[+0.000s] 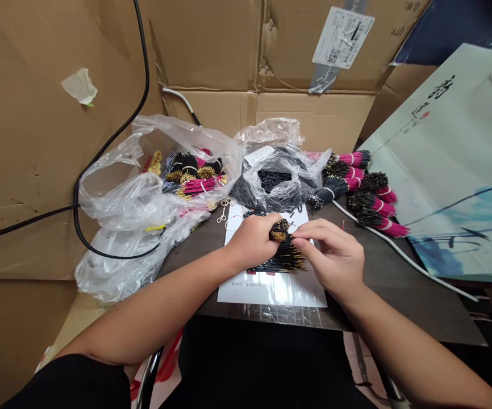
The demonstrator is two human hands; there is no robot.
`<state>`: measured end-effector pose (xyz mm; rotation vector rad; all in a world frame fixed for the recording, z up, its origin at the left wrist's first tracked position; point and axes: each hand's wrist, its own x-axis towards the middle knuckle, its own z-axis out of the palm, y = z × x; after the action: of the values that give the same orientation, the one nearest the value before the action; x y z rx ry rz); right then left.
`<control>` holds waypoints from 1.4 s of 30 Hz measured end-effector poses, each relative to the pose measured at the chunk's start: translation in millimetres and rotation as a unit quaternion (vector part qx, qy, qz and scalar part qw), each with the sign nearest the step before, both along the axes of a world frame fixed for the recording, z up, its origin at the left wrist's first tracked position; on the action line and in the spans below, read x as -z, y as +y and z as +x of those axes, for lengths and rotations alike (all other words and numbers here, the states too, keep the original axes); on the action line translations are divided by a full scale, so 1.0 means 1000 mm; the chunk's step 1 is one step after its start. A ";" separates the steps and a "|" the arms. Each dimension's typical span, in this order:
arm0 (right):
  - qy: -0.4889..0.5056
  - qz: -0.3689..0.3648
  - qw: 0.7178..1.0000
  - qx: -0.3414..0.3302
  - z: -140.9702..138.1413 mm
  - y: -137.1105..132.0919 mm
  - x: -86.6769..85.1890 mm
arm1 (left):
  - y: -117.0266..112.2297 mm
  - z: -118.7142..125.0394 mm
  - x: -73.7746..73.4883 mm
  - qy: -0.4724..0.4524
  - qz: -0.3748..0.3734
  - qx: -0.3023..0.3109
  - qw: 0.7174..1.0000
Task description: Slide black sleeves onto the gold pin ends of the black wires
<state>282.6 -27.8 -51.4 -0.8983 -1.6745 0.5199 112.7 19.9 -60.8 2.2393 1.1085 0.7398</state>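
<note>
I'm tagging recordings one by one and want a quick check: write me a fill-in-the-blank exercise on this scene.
1. The person's ____ hand is closed around a bundle.
2. Black wires with gold ends lie over a ____ sheet.
3. The pale bag with a cord handle stands on the person's ____ side.

Missing words: left; white; right

Bare counter [395, 287] is offering lateral passage beside the right hand [335, 253], a white cable [433, 274] crossing it diagonally. Leftward, a translucent plastic bag [126, 199] is obstructing the way; ahead, a dark-filled bag [303, 190] and cardboard wall [314, 119] are blocking reach; tied bundles [378, 203] and a paper bag [463, 142] are bounding the far right.
</note>
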 end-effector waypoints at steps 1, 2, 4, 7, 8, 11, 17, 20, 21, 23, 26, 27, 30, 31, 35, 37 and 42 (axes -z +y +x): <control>0.002 -0.004 1.000 -0.002 0.000 0.000 0.001 | 0.000 0.000 0.001 0.000 -0.001 -0.001 1.000; 0.003 -0.006 1.000 -0.003 0.000 0.000 0.001 | -0.001 0.000 0.002 0.001 -0.004 -0.001 1.000; 0.001 -0.009 1.000 -0.008 0.000 0.001 0.002 | 0.000 -0.001 0.003 0.003 -0.012 -0.003 1.000; -0.006 -0.013 1.000 -0.022 0.000 0.004 0.003 | 0.002 -0.002 0.005 0.003 -0.023 -0.005 1.000; -0.015 -0.008 1.000 -0.024 0.000 0.005 0.002 | 0.003 -0.003 0.004 0.004 -0.024 -0.006 1.000; -0.057 0.022 0.998 -0.003 0.000 0.006 0.002 | 0.005 -0.004 0.004 0.004 -0.021 -0.008 1.000; -0.152 0.077 0.985 0.039 0.009 0.004 0.000 | 0.005 -0.003 0.005 0.019 0.011 -0.034 0.999; -0.210 0.128 0.969 0.023 0.015 0.010 -0.005 | 0.005 -0.002 0.004 0.015 0.040 -0.039 0.998; -0.223 0.152 0.963 0.015 0.017 0.013 -0.006 | 0.005 -0.001 0.003 0.008 0.049 -0.040 0.998; -0.231 0.193 0.954 0.005 0.018 0.017 -0.006 | 0.004 -0.001 0.000 0.000 0.064 -0.040 0.997; -0.208 0.227 0.951 0.020 0.018 0.018 0.002 | 0.002 0.001 -0.002 0.002 0.073 -0.049 0.996; -0.203 0.239 0.949 0.033 0.018 0.016 0.007 | 0.001 0.002 -0.002 0.004 0.071 -0.051 0.996; -0.213 0.272 0.936 0.061 0.020 0.011 0.018 | -0.002 0.005 -0.002 0.006 0.057 -0.050 0.997; -0.223 0.279 0.932 0.064 0.021 0.010 0.020 | -0.003 0.005 -0.002 0.004 0.052 -0.049 0.997; -0.265 0.283 0.920 0.063 0.024 0.009 0.023 | -0.004 0.006 -0.001 -0.020 0.030 -0.048 0.998; -0.273 0.274 0.920 0.063 0.024 0.010 0.022 | -0.004 0.007 -0.001 -0.034 0.013 -0.047 0.998; -0.291 0.269 0.917 0.050 0.019 0.012 0.018 | -0.008 0.011 -0.003 -0.113 -0.051 -0.025 0.992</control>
<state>302.0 -15.9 -69.3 -0.7523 -2.1379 -0.3193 123.8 11.6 -57.6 1.9922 1.0693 0.9116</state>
